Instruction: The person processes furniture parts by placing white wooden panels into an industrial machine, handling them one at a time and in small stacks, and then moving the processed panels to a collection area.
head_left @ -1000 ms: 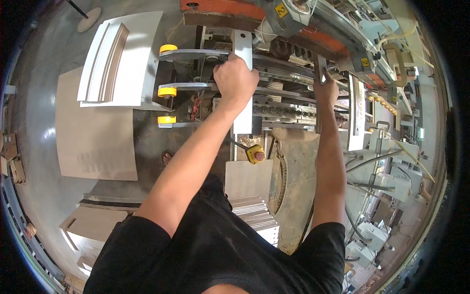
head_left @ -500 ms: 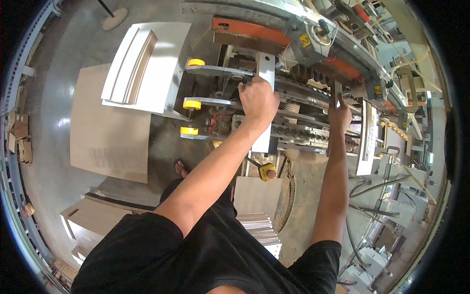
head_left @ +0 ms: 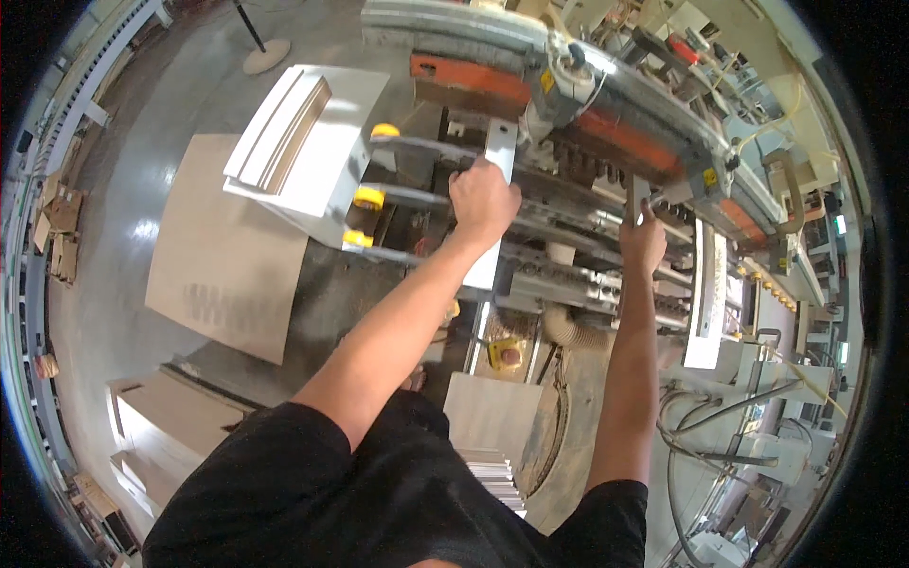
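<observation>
My left hand (head_left: 484, 201) is closed round a long narrow white board (head_left: 502, 144), which lies across the dark rails of a machine. Part of the board is hidden under the hand and wrist. Farther right, my right hand (head_left: 644, 244) is closed on a narrow board with a brownish face (head_left: 636, 197), close to the machine's orange-sided beam. Most of that second board is covered by the hand and forearm. Beyond my right hand lies another white strip (head_left: 704, 312), apart from it.
Yellow-tipped metal arms (head_left: 369, 198) stick out left of the rails. White boards (head_left: 346, 142) are stacked at the far left beside a large brown sheet (head_left: 222, 256). An orange beam (head_left: 473, 76) crosses the far side. A yellow button box (head_left: 507, 355) hangs near me.
The view has shifted and tilted slightly, so the machine and stacks sit lower in the picture. Both hands keep their grips, appearing slightly farther left and lower.
</observation>
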`<state>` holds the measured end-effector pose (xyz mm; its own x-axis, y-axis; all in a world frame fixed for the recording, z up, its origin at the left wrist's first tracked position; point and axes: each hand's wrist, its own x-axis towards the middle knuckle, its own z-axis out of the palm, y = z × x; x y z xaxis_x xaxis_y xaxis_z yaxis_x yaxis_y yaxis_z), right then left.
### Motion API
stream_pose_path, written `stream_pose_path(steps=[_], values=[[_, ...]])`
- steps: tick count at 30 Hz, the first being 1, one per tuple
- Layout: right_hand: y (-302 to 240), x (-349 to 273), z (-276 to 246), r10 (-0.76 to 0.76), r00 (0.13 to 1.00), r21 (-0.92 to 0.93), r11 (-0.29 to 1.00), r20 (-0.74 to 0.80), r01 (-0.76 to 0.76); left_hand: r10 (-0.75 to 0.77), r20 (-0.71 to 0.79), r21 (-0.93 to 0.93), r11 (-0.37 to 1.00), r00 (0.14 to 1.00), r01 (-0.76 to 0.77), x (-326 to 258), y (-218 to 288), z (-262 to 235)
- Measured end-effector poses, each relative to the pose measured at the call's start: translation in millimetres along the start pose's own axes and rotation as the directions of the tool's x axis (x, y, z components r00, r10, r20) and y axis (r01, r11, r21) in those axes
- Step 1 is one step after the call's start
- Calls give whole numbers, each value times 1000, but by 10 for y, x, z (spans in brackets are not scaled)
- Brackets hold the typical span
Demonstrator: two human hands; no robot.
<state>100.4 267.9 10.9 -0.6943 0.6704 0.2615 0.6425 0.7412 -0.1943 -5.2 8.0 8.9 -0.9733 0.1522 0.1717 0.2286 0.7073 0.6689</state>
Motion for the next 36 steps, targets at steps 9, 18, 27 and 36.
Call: stream_pose_path(steps=[9,18,27,36], values=[[18,-6,-23,11,1000,23,1000,22,-12,42,-46,37,998,998,-41,-119,10,54],[13,-2,-21,20,999,38,999,42,-22,-53,-27,43,998,998,54,-55,47,66],[43,3,10,-2,1000,66,998,3,1,-66,-5,53,996,998,66,-38,71,54],[15,-4,-22,12,999,91,996,37,-15,-60,-15,89,994,998,61,-36,71,77]])
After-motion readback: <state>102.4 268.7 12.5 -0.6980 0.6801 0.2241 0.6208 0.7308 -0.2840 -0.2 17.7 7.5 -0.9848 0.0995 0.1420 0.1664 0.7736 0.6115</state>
